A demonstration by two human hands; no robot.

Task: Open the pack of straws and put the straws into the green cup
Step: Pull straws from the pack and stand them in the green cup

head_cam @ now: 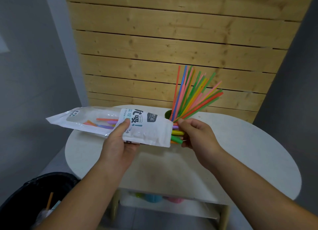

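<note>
a white table (240,143) with a rounded top stands against a wall of pale, knotty wooden slats (172,40), and grey walls (34,75) flank the wood on both sides. under the tabletop a white shelf (172,208) holds 3 blurred plastic things (153,198): green, blue and pink. a black bin (34,192) lined with a bag sits at lower left, with an orange stick (49,200) inside.

I'm gripping the pack (146,131) midway with my left hand (118,140); my right hand (197,135) is pinching straws (177,136) at its mouth.
</note>
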